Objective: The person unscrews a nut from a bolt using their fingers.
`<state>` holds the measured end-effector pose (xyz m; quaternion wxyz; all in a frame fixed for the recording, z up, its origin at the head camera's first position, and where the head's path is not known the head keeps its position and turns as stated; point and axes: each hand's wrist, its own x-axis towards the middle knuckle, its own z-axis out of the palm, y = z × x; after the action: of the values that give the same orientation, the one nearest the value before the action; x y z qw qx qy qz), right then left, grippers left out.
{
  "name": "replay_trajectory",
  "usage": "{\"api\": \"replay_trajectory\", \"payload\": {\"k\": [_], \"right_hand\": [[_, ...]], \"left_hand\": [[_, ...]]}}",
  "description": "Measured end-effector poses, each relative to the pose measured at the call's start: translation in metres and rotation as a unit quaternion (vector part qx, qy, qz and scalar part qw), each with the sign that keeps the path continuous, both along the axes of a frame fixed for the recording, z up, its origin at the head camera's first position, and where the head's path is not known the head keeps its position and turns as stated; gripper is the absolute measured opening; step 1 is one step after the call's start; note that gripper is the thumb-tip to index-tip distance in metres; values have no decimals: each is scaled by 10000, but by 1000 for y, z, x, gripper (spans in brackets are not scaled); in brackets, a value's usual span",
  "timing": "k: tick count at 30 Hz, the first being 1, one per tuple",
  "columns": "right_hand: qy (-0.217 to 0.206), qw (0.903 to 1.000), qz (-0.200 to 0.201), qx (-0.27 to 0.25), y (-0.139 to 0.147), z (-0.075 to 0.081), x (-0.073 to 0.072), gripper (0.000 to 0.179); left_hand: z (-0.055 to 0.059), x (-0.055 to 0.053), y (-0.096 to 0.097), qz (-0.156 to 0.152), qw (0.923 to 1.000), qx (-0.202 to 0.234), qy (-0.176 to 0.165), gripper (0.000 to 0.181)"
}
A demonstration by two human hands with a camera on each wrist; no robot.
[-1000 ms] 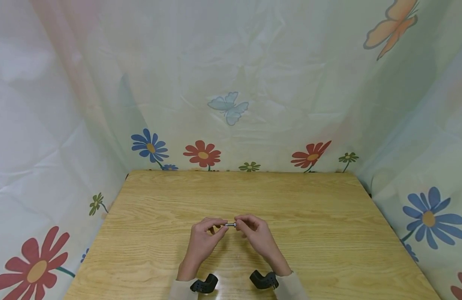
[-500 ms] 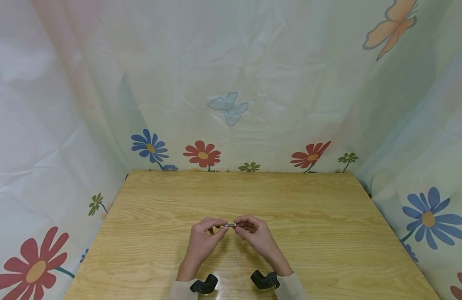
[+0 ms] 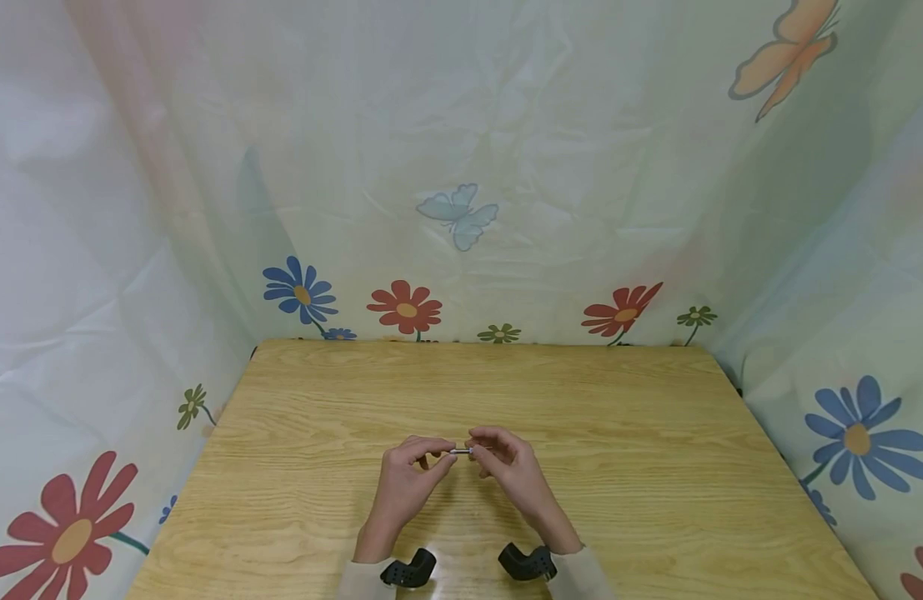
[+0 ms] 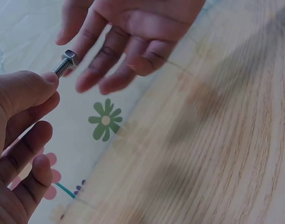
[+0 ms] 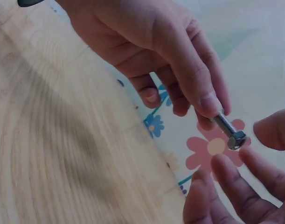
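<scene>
A silver threaded bolt (image 3: 462, 451) lies level in the air over the table, between both hands. My left hand (image 3: 407, 482) pinches one end between thumb and fingertips, which hide that end. Threads and a hexagonal piece at the other end show on the bolt (image 4: 64, 63) in the left wrist view; I cannot tell whether this piece is a head or a nut. Around it my right hand (image 3: 519, 477) has its fingers loosely bent. In the right wrist view, the right thumb (image 5: 275, 130) stands apart from the bolt (image 5: 228, 129), with the index fingertip close beside the hexagonal end.
Beneath the hands is a wood-grain table (image 3: 626, 417). A pale curtain (image 3: 341, 150) printed with flowers and butterflies encloses its back and sides. Dark wrist devices sit at both cuffs, the left device (image 3: 410, 568) and the right device (image 3: 527, 562).
The right thumb and fingers have shifted back and forth at the bolt's hexagonal end and now stand slightly spread. The left hand keeps its pinch in nearly the same place.
</scene>
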<state>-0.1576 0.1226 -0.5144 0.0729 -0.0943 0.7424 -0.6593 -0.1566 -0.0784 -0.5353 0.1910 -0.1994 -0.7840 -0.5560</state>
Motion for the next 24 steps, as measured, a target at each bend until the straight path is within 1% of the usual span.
{"api": "replay_trajectory", "payload": {"k": [3, 5, 7, 9, 14, 19, 24], "right_hand": [[-355, 9988, -345, -34, -4, 0, 1, 37], [-476, 9975, -525, 0, -5, 1, 1, 36], [-550, 9967, -590, 78, -5, 1, 1, 36], [-610, 9964, -541, 213, -5, 0, 0, 39], [-616, 9969, -160, 463, -2, -3, -1, 46], [-458, 9979, 1, 464, 1, -4, -2, 41], [-253, 9990, 160, 334, 2, -2, -2, 32]], "left_hand": [[-1, 0, 0, 2, 10000, 0, 59, 13], [-2, -1, 1, 20, 9999, -12, 101, 13], [-1, -1, 0, 28, 9999, -34, 102, 14], [-1, 0, 0, 9, 10000, -48, 87, 14], [1, 1, 0, -65, 9999, -115, 93, 14], [1, 0, -1, -85, 9995, -188, 218, 14], [1, -1, -1, -104, 9995, -228, 188, 12]]}}
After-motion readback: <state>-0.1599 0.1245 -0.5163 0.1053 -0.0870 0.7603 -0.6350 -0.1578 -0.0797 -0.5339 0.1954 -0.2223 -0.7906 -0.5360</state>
